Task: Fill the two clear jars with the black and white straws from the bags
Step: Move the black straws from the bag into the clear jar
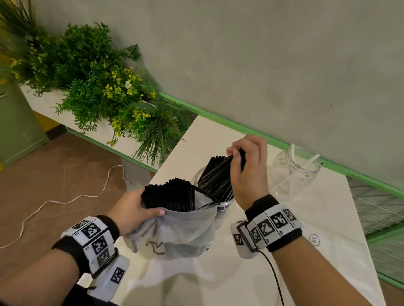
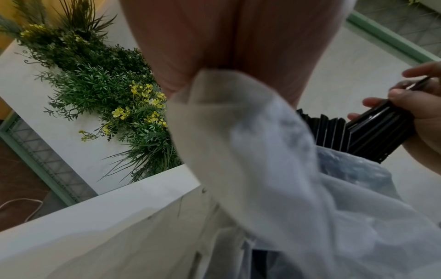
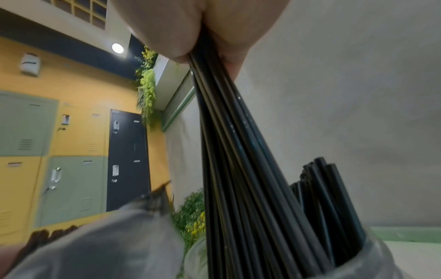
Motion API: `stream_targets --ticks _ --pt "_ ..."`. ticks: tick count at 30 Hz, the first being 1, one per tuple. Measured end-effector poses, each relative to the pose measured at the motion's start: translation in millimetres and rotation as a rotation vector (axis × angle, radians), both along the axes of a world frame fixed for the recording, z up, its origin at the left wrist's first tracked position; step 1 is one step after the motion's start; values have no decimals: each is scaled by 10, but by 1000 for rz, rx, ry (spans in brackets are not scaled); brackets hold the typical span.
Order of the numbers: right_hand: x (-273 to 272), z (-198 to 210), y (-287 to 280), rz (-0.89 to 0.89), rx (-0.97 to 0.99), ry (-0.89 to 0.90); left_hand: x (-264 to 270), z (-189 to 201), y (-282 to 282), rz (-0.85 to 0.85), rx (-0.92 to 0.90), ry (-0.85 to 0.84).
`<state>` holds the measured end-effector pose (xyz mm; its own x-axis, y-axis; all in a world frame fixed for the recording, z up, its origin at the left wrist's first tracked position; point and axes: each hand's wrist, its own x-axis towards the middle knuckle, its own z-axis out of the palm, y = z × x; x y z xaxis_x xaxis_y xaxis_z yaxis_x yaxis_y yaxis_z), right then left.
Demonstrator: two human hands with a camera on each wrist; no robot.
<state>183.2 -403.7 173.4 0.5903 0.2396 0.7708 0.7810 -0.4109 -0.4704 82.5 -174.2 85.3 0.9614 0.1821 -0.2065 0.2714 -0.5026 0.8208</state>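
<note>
My left hand (image 1: 134,211) grips the rim of a translucent plastic bag (image 1: 180,236) packed with black straws (image 1: 170,193). My right hand (image 1: 245,164) holds a bundle of black straws (image 1: 218,174) by its top ends, their lower ends inside a clear jar (image 1: 224,206) behind the bag. In the right wrist view the bundle (image 3: 233,151) fans down from my fingers into the jar (image 3: 198,258). The left wrist view shows the bag (image 2: 262,151) under my palm. A second clear jar (image 1: 293,174) stands to the right with two white straws (image 1: 309,162) in it.
The white table (image 1: 273,250) ends at a green-framed edge by the grey wall. A planter of green plants with yellow flowers (image 1: 94,86) stands at the left. A white cord (image 1: 53,201) runs over the floor. A flat clear bag (image 1: 327,243) lies at the right.
</note>
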Motion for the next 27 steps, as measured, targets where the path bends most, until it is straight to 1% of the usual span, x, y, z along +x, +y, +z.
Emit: stream_targets --ticks 3,5,8,10,13,15,18,20,22,24,27 --pt "10 -71 49 63 -121 -19 -15 15 -16 -2 2 2" --pt "48 -167 50 103 -270 -13 -28 28 -29 2 2 1" --pt "139 -291 6 140 -434 117 -38 45 -41 2 4 3" --pt "167 -315 -25 169 -448 236 -43 45 -37 3 2 -2" --pt "177 -279 -73 182 -377 513 -52 47 -30 -13 38 -7" --pt "170 -280 -94 192 -329 588 -52 49 -34 -10 33 -10" --pt "146 -333 -115 139 -229 569 -53 51 -40 -5 38 -7" --pt "128 -397 -152 94 -244 493 -53 51 -45 -3 40 -6" --pt "87 -490 -204 61 -310 400 -55 51 -46 -3 36 -8" --pt "26 -595 -232 -12 -350 313 -61 48 -43 -2 29 -6" --pt "-50 -688 -204 -87 -285 273 -64 50 -46 -4 22 1"
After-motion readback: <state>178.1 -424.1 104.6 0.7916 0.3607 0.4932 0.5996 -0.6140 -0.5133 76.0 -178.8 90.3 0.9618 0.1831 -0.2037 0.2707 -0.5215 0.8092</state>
